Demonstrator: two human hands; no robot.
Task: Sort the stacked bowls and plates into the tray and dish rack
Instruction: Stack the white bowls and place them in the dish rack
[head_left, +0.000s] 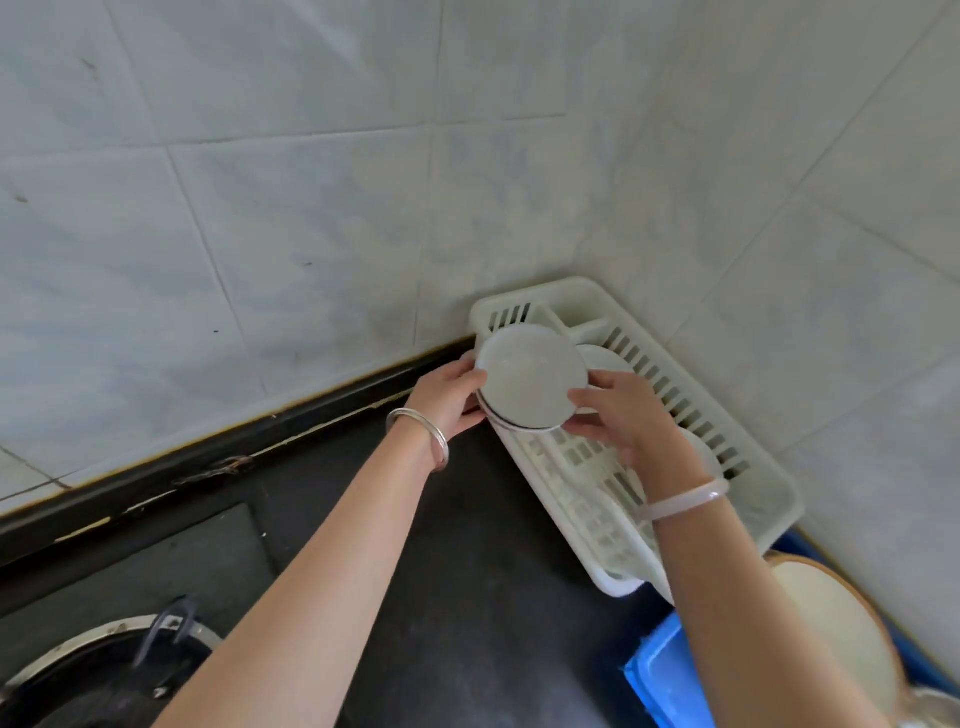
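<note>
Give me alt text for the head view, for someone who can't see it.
The left hand and right hand hold a small stack of white plates by its edges over the far end of a white dish rack. A blue tray sits lower right.

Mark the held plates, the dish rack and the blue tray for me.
held plates (530, 382), head view, face of the top plate.
dish rack (670, 387), head view, slotted right wall.
blue tray (657, 675), head view, visible near corner.

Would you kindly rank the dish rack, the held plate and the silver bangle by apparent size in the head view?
1. dish rack
2. held plate
3. silver bangle, smallest despite being nearer the camera
</note>
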